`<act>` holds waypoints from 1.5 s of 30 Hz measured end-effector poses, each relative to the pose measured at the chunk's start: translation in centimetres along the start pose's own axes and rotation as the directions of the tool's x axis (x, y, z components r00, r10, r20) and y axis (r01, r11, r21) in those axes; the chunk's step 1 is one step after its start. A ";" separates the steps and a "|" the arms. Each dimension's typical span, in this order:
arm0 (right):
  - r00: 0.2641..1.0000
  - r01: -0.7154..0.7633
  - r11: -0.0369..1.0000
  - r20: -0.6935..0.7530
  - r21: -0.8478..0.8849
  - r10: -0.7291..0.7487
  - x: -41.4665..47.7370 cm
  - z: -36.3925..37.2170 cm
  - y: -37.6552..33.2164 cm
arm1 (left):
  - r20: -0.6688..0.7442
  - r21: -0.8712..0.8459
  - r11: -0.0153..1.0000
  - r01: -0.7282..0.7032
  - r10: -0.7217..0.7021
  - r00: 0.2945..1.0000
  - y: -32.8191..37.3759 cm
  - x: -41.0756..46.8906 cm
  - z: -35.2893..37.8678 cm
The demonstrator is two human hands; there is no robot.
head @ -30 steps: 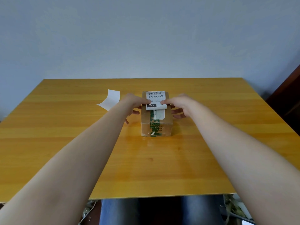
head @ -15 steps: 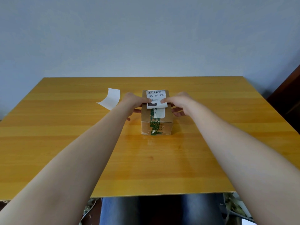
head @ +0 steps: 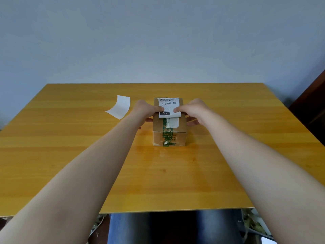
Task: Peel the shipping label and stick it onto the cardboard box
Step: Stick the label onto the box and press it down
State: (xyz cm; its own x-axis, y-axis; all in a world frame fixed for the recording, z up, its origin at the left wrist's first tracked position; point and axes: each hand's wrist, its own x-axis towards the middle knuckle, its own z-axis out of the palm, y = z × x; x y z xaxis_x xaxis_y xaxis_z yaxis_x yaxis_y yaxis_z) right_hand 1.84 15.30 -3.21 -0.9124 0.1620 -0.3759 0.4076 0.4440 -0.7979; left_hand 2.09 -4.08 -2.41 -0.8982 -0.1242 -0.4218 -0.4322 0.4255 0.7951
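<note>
A small cardboard box [head: 181, 138] with green printed tape stands at the middle of the table. A white shipping label [head: 169, 103] with a barcode and "070-070-A80" lies on the box top; its far part looks flat, its near edge curls up off the box. My left hand [head: 146, 110] pinches the label's left edge with thumb and fingers. My right hand [head: 192, 110] pinches the right edge the same way. The other fingers of both hands rest along the box's sides.
A curled white backing sheet [head: 119, 106] lies on the yellow wooden table [head: 70, 147], left of the box. A plain wall stands behind the table. A dark piece of furniture [head: 313, 106] shows at the right edge. My legs are below the table's near edge.
Both hands stay on the label at the box top. The label lies slightly lower against the box; nothing else has moved.
</note>
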 end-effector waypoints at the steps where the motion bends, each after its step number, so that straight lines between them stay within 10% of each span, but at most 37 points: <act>1: 1.000 0.001 1.000 -0.002 -0.003 -0.001 0.0 0.0 0.0 | -0.004 0.002 1.000 -0.005 0.005 1.000 0.0 0.1 0.0; 45: 0.996 0.088 0.994 -0.014 -0.072 -0.089 -0.9 0.2 0.1 | -0.046 0.213 0.969 -0.122 0.134 0.990 -1.0 -0.1 0.4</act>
State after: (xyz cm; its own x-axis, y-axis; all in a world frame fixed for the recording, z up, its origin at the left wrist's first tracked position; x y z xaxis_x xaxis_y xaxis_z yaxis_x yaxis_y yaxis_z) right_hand 2.74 15.00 -3.07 -0.9455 0.1342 -0.2968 0.3222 0.5191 -0.7917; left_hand 2.62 -4.13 -3.29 -0.9509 -0.1068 -0.2906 -0.2924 0.6185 0.7293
